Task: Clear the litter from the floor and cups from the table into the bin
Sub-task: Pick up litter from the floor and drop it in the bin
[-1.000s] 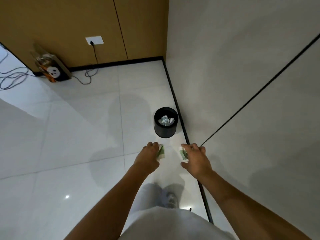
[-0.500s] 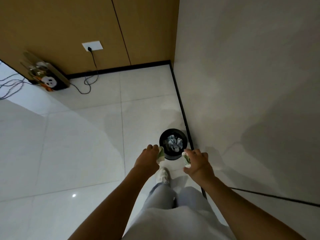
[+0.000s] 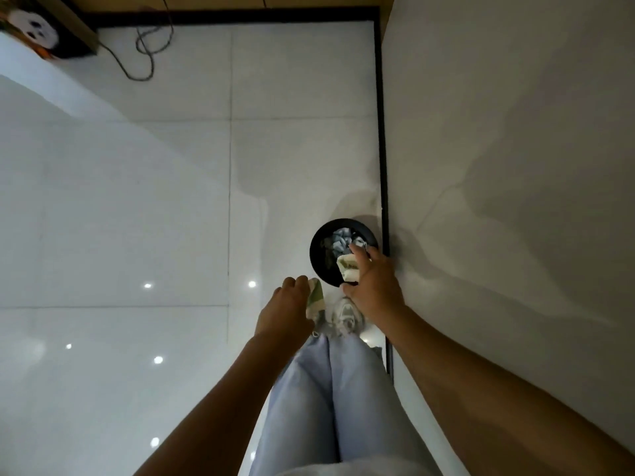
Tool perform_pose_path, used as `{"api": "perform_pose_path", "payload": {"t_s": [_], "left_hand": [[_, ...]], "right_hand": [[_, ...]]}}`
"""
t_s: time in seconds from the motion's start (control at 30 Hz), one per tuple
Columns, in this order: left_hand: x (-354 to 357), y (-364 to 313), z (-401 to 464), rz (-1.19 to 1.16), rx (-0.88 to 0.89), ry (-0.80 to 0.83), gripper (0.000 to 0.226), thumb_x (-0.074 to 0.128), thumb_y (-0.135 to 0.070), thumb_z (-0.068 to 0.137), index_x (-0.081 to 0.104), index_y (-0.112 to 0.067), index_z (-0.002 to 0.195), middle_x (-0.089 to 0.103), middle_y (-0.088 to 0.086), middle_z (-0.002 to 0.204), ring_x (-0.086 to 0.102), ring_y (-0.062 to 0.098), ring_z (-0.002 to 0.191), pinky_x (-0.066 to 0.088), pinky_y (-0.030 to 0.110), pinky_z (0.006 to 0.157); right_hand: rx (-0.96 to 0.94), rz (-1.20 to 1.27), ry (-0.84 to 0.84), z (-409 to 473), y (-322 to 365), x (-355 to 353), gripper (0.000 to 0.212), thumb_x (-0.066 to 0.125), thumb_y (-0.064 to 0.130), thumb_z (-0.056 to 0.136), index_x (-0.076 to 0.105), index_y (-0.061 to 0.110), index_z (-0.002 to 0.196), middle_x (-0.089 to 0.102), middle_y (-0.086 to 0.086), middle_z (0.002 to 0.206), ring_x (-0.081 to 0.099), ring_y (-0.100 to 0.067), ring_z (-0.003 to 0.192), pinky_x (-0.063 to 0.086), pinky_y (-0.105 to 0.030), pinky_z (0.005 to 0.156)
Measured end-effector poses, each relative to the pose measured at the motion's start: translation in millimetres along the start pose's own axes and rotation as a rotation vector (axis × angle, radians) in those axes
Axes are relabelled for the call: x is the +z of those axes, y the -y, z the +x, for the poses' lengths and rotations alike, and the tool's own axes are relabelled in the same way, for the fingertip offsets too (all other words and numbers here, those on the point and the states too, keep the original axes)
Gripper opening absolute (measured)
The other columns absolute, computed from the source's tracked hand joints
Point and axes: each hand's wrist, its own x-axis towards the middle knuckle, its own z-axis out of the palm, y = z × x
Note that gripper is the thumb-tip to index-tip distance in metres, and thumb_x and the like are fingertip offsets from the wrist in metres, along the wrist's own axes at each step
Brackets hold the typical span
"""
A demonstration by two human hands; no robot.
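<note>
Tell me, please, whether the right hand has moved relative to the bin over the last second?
Yes. The right hand, holding a cup, has gone forward: earlier it was short of the bin, and now it overlaps the bin's rim, with the cup over the opening.

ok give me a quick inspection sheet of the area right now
surface: glossy white tiled floor, ceiling lights reflected
job's things: black bin by the wall, crumpled paper inside; one cup over the bin, another cup beside it
clutter: box at far left
grips: right hand holds the cup over the bin; left hand holds the other cup
cables: one looped cable by the far wall
surroundings: pale wall at right, black skirting
</note>
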Motion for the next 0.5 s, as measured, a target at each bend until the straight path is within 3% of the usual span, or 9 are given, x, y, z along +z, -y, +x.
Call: {"api": "perform_pose_path", "payload": {"t_s": [0.33, 0.43, 0.5], "left_hand": [[41, -32, 81, 0.076, 0.011, 0.026, 0.064, 0.069, -0.018, 0.082, 0.036, -0.014, 0.136, 0.048, 0.007, 0.127, 0.051, 0.023, 0.112, 0.048, 0.031, 0.080], [47, -54, 118, 0.126, 0.022, 0.043, 0.079, 0.072, -0.023, 0.082, 0.025, -0.012, 0.144, 0.040, 0.010, 0.141, 0.043, 0.027, 0.127, 0.045, 0.038, 0.097], [46, -63, 136, 0.172, -0.006, 0.098, 0.094, 0.074, -0.029, 0.081, 0.012, -0.010, 0.150, 0.025, 0.013, 0.153, 0.027, 0.031, 0.140, 0.030, 0.045, 0.112]], "right_hand": [[0.064, -0.004, 0.080, 12, -65, 19, 0.068, 0.063, 0.026, 0.090, 0.027, 0.023, 0.148, 0.027, -0.005, 0.154, 0.030, -0.027, 0.137, 0.041, -0.035, 0.104], [0.089, -0.007, 0.107, 6, -80, 18, 0.068, 0.063, 0.027, 0.090, 0.027, 0.026, 0.148, 0.025, -0.002, 0.154, 0.029, -0.025, 0.136, 0.043, -0.034, 0.103], [0.082, -0.003, 0.098, 4, -84, 14, 0.066, 0.061, 0.027, 0.091, 0.027, 0.025, 0.148, 0.025, -0.003, 0.154, 0.030, -0.025, 0.136, 0.042, -0.033, 0.103]]}}
